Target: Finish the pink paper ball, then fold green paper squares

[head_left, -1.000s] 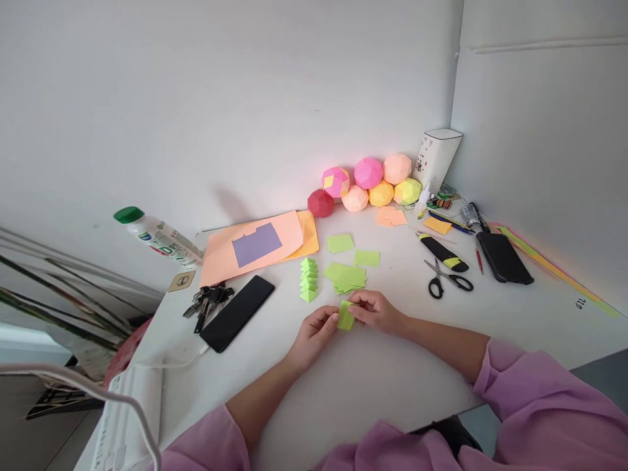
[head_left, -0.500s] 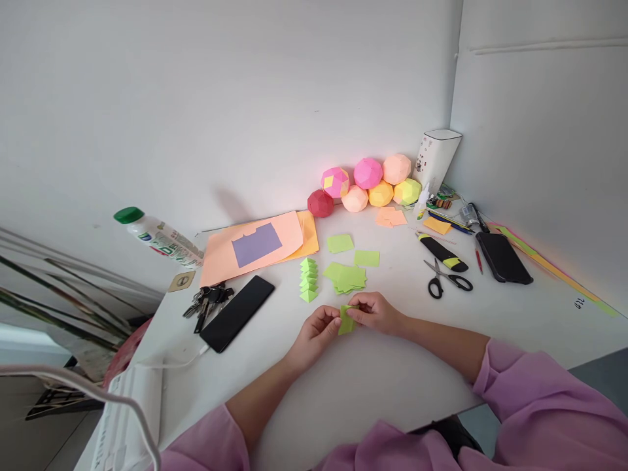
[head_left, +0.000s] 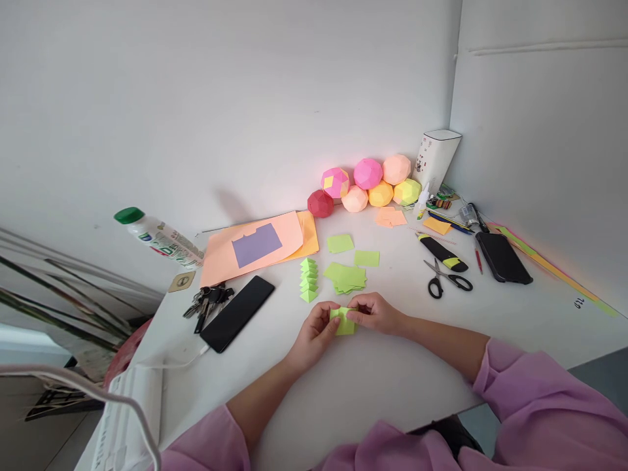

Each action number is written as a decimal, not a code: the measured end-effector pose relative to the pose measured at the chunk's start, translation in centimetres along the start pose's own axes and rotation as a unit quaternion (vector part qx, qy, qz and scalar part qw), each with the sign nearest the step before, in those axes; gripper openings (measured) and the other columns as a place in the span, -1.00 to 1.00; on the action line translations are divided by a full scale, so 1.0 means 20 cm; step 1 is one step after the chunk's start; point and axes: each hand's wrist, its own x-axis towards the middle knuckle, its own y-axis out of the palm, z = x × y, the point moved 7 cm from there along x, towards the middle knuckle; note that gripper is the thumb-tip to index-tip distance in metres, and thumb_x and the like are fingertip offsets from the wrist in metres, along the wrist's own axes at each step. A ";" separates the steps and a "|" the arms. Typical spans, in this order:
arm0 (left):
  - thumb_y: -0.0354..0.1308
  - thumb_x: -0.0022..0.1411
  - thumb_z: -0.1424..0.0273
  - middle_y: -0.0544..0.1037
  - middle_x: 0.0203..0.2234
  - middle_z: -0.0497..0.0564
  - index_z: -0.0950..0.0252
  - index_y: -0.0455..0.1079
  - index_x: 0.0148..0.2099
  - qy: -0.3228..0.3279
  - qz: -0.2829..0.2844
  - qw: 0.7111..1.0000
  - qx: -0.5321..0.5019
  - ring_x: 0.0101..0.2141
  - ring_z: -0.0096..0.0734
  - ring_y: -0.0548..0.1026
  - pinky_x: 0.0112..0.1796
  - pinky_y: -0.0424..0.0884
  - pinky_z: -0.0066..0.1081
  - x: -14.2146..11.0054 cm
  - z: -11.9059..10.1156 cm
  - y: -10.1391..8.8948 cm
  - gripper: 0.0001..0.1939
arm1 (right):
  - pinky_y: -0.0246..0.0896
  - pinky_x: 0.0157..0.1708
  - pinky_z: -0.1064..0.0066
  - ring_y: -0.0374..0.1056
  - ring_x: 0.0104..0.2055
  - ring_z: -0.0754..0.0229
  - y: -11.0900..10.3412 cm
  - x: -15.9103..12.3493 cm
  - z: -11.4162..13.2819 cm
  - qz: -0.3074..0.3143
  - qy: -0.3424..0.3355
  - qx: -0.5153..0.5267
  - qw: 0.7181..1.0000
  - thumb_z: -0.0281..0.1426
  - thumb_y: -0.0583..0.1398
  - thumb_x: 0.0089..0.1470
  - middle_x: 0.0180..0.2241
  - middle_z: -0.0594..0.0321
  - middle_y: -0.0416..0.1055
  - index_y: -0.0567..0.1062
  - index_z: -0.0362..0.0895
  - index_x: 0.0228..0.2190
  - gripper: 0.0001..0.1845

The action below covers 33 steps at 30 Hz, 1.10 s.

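Between my two hands is a small green paper piece [head_left: 345, 323], showing a crease near its top. My left hand [head_left: 316, 330] pinches its left side with thumb and fingers. On the other side, my right hand [head_left: 377, 314] grips the upper right edge, thumb in front. Just beyond the hands lies a loose pile of green paper rectangles [head_left: 346, 277]. Two more groups of green paper, one flat rectangle [head_left: 366, 258] and a small stack [head_left: 340, 243], sit behind it. To the left stands a row of folded green pieces [head_left: 309, 280].
Scissors [head_left: 438, 278], a utility knife [head_left: 442, 252] and a black phone [head_left: 504, 257] lie to the right. Faceted paper balls [head_left: 367, 173] are stacked by the wall. At left are a dark phone [head_left: 238, 314], keys [head_left: 209, 299], orange sheets [head_left: 216, 255] and a bottle [head_left: 157, 237].
The green paper between my hands now shows a wider face, having been narrower before. My left fingers have shifted slightly up and left. Everything else on the table stays put.
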 end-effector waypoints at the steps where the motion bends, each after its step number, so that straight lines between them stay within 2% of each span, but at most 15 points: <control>1: 0.17 0.18 0.18 0.37 -0.39 -0.08 0.21 0.31 -0.10 -0.001 -0.001 1.000 0.011 -0.37 -0.49 0.34 -0.33 0.30 -0.48 0.00 0.00 0.00 -0.70 | -0.08 -0.58 0.48 0.01 -0.58 0.37 0.00 0.00 -0.01 0.005 -0.001 0.001 1.000 -0.15 0.21 0.03 -0.60 0.38 0.16 0.44 -0.20 -0.46 -0.67; 6: 0.18 0.17 0.20 0.40 -0.29 0.01 0.20 0.34 0.01 0.007 0.010 0.999 0.033 -0.27 -0.38 0.38 -0.26 0.35 -0.40 0.00 0.01 -0.01 -0.62 | -0.05 -0.56 0.47 0.04 -0.56 0.35 0.00 0.01 -0.03 0.005 0.001 0.008 1.000 -0.12 0.23 0.01 -0.59 0.37 0.19 0.48 -0.19 -0.45 -0.65; 9: 0.20 0.16 0.25 0.39 -0.22 0.03 0.17 0.35 0.05 0.028 0.019 0.998 0.055 -0.20 -0.34 0.39 -0.20 0.36 -0.37 0.00 0.00 -0.01 -0.60 | 0.01 -0.54 0.46 0.10 -0.54 0.33 -0.01 0.01 -0.02 0.001 -0.005 0.026 1.000 -0.14 0.24 0.01 -0.54 0.32 0.27 0.50 -0.18 -0.43 -0.68; 12: 0.23 0.12 0.25 0.42 -0.13 0.07 0.17 0.36 0.07 0.019 0.015 0.997 0.069 -0.11 -0.27 0.39 -0.10 0.36 -0.30 0.00 -0.01 -0.01 -0.56 | 0.06 -0.50 0.44 0.17 -0.50 0.31 -0.01 0.01 -0.01 -0.007 -0.008 0.038 0.999 -0.16 0.24 0.02 -0.48 0.28 0.35 0.51 -0.17 -0.42 -0.70; 16: 0.22 0.13 0.25 0.46 -0.05 0.12 0.21 0.37 0.07 0.018 0.025 0.996 0.088 -0.04 -0.17 0.40 0.00 0.31 -0.19 0.00 -0.03 0.01 -0.55 | 0.06 -0.51 0.44 0.16 -0.51 0.32 -0.02 0.01 -0.02 -0.025 0.009 0.044 0.999 -0.16 0.25 0.00 -0.51 0.31 0.31 0.50 -0.17 -0.42 -0.69; 20: 0.12 0.22 0.27 0.50 -0.07 0.12 0.22 0.39 0.05 0.044 0.043 0.988 0.140 -0.07 -0.18 0.43 -0.03 0.32 -0.21 -0.01 -0.06 0.03 -0.64 | 0.05 -0.52 0.47 0.13 -0.53 0.34 -0.03 0.00 -0.03 -0.033 0.023 0.044 0.998 -0.18 0.27 -0.02 -0.55 0.36 0.26 0.48 -0.16 -0.35 -0.70; 26: 0.10 0.21 0.29 0.53 -0.30 0.06 0.23 0.46 -0.03 0.068 0.039 0.971 0.226 -0.26 -0.25 0.44 -0.21 0.35 -0.31 -0.01 -0.08 0.04 -0.70 | 0.10 -0.50 0.46 0.16 -0.50 0.33 -0.02 0.00 0.00 -0.028 0.012 0.040 0.999 -0.19 0.28 -0.03 -0.50 0.32 0.31 0.51 -0.15 -0.33 -0.70; 33: 0.06 0.23 0.31 0.53 -0.32 0.06 0.22 0.47 -0.07 0.095 0.042 0.960 0.261 -0.32 -0.29 0.42 -0.27 0.34 -0.34 -0.02 -0.08 0.04 -0.73 | 0.09 -0.53 0.45 0.14 -0.52 0.34 -0.02 0.01 0.02 -0.021 0.001 0.047 0.999 -0.18 0.29 -0.06 -0.53 0.33 0.30 0.53 -0.15 -0.37 -0.71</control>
